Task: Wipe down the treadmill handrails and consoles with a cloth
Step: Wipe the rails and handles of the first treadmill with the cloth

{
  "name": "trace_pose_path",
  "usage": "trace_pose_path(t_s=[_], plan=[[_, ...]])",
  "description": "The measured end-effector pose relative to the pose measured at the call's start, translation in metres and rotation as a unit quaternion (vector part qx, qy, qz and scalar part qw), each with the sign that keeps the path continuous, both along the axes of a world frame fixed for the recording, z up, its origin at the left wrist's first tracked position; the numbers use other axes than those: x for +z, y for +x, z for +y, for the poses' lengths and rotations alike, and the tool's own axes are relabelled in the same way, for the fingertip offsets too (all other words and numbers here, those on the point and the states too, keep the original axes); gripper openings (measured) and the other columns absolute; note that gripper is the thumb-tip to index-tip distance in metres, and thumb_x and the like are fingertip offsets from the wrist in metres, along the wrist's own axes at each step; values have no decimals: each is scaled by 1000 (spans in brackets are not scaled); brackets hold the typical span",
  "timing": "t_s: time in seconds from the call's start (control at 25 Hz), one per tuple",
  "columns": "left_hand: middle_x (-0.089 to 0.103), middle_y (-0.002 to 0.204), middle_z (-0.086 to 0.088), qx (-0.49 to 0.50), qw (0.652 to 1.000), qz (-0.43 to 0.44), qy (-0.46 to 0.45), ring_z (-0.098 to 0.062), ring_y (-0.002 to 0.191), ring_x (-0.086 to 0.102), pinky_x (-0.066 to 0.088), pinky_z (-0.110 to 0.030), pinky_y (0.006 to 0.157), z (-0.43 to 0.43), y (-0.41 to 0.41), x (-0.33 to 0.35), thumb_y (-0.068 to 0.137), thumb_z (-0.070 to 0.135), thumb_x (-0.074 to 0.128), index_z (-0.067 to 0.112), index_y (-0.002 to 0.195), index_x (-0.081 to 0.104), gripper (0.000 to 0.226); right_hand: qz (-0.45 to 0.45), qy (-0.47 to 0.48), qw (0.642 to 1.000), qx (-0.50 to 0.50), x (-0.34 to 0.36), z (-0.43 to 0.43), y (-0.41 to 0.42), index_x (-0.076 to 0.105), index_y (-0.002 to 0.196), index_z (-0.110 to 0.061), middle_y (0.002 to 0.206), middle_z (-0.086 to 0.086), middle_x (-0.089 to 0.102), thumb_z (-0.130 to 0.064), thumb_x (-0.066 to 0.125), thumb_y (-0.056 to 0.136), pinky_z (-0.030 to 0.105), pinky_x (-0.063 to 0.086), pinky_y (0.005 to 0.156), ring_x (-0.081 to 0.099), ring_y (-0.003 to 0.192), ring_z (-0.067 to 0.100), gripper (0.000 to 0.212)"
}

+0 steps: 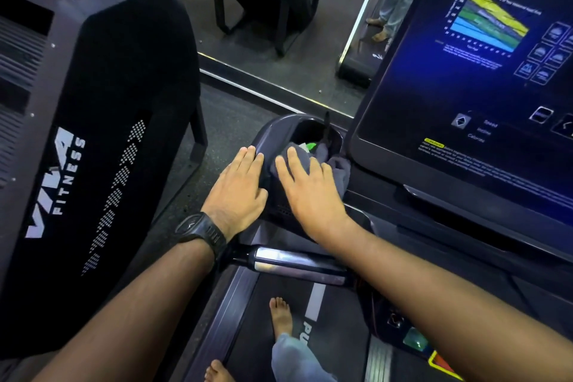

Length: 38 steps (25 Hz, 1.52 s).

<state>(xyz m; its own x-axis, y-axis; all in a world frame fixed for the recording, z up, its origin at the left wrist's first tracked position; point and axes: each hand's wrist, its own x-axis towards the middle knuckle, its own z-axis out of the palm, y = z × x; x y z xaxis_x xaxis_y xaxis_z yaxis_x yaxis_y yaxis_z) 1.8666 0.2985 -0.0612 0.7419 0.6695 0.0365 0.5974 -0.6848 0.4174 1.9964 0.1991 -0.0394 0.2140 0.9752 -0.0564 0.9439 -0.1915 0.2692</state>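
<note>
A dark, speckled rubber floor (229,121) ran beneath the machines. To the left stood a neighbouring machine's black housing (117,77), with white FITNESS lettering (69,177) on its side. Ahead, a metal-edged wall mirror (279,3) rose from the floor and reflected dim gym equipment. The light was low.
</note>
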Motion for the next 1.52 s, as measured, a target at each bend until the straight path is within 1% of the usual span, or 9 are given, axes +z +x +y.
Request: trace_pose_path(t_s=[0.32, 0.48, 0.64, 0.76, 0.92, 1.04, 1.16, 1.32, 1.52], plan=[[19, 163, -14, -8, 1000, -3, -2, -23, 152, 11, 15, -38, 124, -1, -5, -1, 91, 18, 50, 3, 153, 24, 69, -62, -61, 993, 81, -9, -35, 0, -2, 160, -18, 167, 9, -11, -29, 54, 98, 67, 23, 112, 13, 146, 52, 84], [17, 163, -13, -7, 1000, -7, -3, -22, 152, 10, 11, -35, 124, 0, -4, 0, 91, 17, 49, 4, 154, 23, 70, 21, -15, 1000, -7, 10, 9, 7, 2, 160, -21, 168, 6, -3, -18, 55, 98, 62, 28, 112, 22, 145, 48, 81], [17, 164, -11, -2, 1000, -3, 0, -21, 152, 10, 11, -34, 124, -3, -7, 1, 92, 19, 48, 6, 155, 23, 69, 13, -8, 993, -113, 4, 16, 1, 6, 158, -9, 162, 26, 13, -13, 53, 97, 61, 37, 106, 37, 134, 55, 77], [17, 164, -10, -1, 1000, -6, -2, -20, 152, 10, 11, -34, 124, -2, -6, 1, 91, 19, 48, 6, 155, 24, 69, 125, 39, 950, -284, 15, 69, 11, 9, 156, -1, 156, 31, 22, -13, 54, 98, 63, 37, 105, 39, 132, 56, 74], [13, 165, -10, -11, 1000, 10, -10, -20, 153, 7, 16, -40, 123, 5, 2, 1, 89, 20, 47, 6, 155, 20, 73, 211, 220, 856, -417, 8, 110, 32, 24, 152, -6, 156, 24, 29, -6, 34, 103, 59, 42, 101, 42, 132, 49, 50], [13, 164, -11, -33, 999, 33, 11, -22, 152, 7, 18, -42, 122, 13, 8, 0, 88, 23, 49, 6, 155, 20, 75, 264, 201, 823, -461, 2, 133, 27, 19, 154, -3, 159, 30, 20, -9, 28, 105, 57, 36, 109, 41, 135, 48, 50], [12, 165, -12, -35, 999, 32, 7, -22, 153, 6, 18, -42, 122, 16, 9, -3, 88, 24, 49, 5, 155, 19, 76, 332, 147, 806, -467, 6, 136, 30, 12, 155, 1, 160, 30, 19, -15, 49, 101, 49, 37, 111, 44, 136, 45, 68], [11, 165, -12, -38, 999, 35, 12, -22, 153, 6, 18, -41, 123, 14, 10, -3, 89, 25, 46, 5, 155, 18, 75, 349, 9, 854, -385, 23, 110, 43, 32, 147, 1, 143, 21, 52, -16, 54, 95, 42, 47, 98, 54, 128, 38, 59], [11, 165, -12, -42, 998, 42, 23, -22, 153, 6, 16, -40, 123, 14, 12, -2, 90, 25, 44, 5, 155, 17, 73, 183, -133, 955, -194, 40, 79, 46, 40, 139, -6, 137, 16, 57, -12, 49, 96, 45, 47, 97, 57, 123, 38, 45]])
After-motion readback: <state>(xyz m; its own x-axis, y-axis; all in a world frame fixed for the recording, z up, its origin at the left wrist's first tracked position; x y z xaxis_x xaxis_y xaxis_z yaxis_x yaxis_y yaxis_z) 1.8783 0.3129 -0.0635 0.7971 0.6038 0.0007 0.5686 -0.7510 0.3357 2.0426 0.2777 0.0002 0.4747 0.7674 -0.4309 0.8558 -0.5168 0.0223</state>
